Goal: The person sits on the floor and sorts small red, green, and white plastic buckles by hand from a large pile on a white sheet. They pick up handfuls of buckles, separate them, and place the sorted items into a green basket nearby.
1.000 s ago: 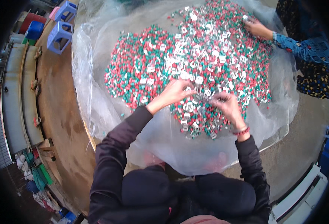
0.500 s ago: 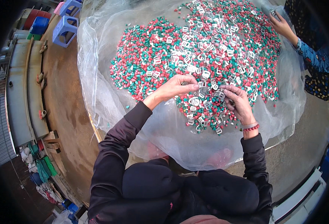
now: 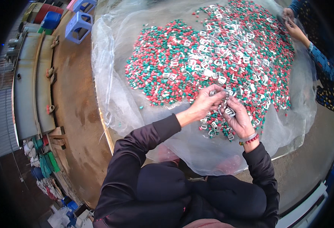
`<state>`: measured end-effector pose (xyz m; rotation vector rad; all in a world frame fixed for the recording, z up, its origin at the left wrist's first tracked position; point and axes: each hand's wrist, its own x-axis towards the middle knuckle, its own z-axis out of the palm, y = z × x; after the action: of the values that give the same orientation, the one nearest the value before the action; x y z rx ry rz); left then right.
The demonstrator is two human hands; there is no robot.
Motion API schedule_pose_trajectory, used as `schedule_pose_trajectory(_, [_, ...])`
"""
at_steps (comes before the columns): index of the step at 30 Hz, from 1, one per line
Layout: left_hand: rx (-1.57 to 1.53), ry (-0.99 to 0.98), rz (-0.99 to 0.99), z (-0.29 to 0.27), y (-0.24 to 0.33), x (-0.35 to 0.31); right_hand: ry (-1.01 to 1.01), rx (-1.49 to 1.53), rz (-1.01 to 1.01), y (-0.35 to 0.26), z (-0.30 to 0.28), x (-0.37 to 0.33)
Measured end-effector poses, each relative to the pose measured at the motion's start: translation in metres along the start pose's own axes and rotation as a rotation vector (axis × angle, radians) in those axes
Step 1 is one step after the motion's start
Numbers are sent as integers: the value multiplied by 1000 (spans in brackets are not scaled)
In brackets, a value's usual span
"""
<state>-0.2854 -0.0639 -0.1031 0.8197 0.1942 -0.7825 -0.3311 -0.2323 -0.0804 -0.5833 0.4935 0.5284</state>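
Note:
My left hand [image 3: 209,102] and my right hand [image 3: 238,118] meet over the near part of a pile of small red, green and white pellets [image 3: 163,49]. Silver metal buckles [image 3: 191,62] lie scattered through the pellets, thickest along the middle. With fingers and thumb closed, my left hand pinches a metal buckle. Closed fingers of my right hand grip metal buckles [image 3: 229,111], one showing its slotted frame at the palm. How many pieces each hand has cannot be made out. A beaded bracelet circles my right wrist.
Translucent mesh sheeting [image 3: 115,72] spreads under the pile over a low table. Across at the far right, another person's hands [image 3: 293,26] are held together at the pile's edge. Purple plastic stools [image 3: 78,27] and a long metal trough [image 3: 32,87] stand at the left.
My hands have come together, the left moving toward the right, and the fingers now close on buckles. The other person's two hands now show together. The whole view has shifted slightly.

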Motion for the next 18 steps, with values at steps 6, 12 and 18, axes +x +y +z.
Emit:
schedule_pose_trajectory(6, [1380, -94, 829, -6, 16, -8, 203, -92, -45, 9, -2, 8])
schedule_pose_trajectory(12, [1662, -383, 671, -5, 47, -17, 179, -215, -98, 19, -6, 8])
schedule_pose_trajectory(18, [786, -115, -74, -53, 93, -46, 178, -240, -214, -32, -12, 0])
